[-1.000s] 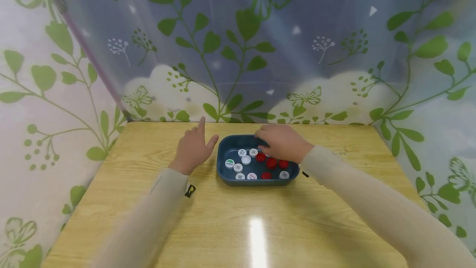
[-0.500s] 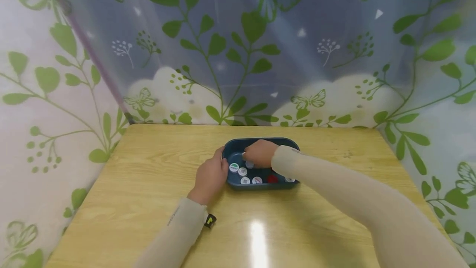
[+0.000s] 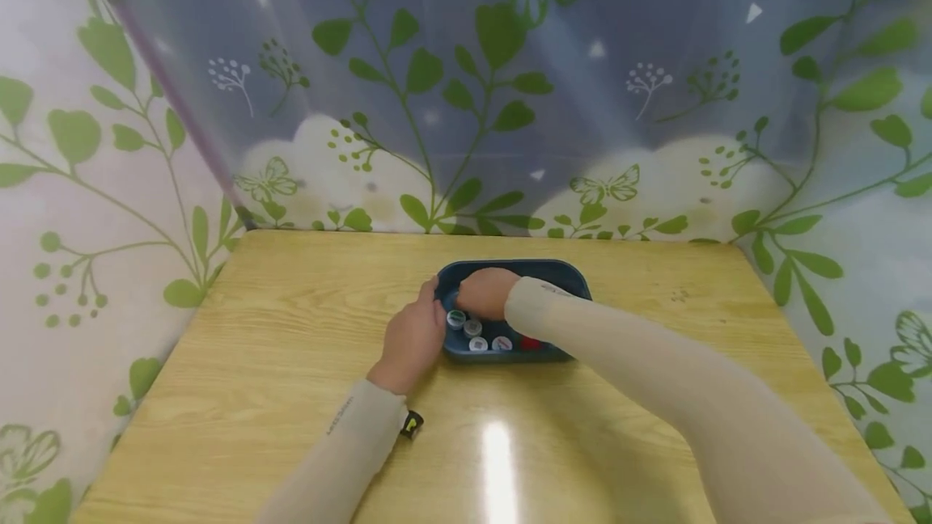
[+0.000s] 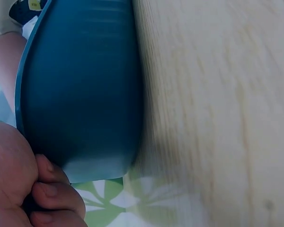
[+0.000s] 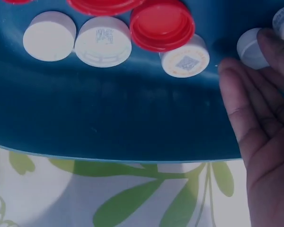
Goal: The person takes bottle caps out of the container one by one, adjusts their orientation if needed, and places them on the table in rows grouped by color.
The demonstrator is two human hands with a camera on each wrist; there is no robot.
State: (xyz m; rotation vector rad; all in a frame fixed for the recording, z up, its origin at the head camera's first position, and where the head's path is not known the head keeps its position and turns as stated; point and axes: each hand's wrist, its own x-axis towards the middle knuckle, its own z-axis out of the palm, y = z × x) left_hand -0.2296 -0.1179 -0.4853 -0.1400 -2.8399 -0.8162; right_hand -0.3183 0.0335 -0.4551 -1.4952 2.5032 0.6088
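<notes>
Left hand (image 3: 413,338) and right hand (image 3: 489,293) both at the dark blue tray (image 3: 557,273): grips the left end by the rim with curled fingers, reaches inside from the right, and appears to pinch a white cap (image 5: 251,48) between thumb and fingertips. Cannot tell from here how firm that pinch is! Down inside the left half, that action, with a green-marked cap (image 3: 455,319) just to the near left, and over on the right a red cap (image 5: 163,23) overlapping a code-printed cap (image 5: 184,61).

Worth keeping the left end pinned, so as not to let the tray skid on the table (image 3: 291,289). Best to take the white cap by opposite edges, fingers low, clear of close neighbours, and to go up before going sideways.

Now for direction: lies with long axis left to right, opening upward, roughly parallel to the far edge of the table. Round, so no long axis to call on the white cap; turns what looks like a hollow face to the wrist view, exact tilt too hard to call.
</notes>
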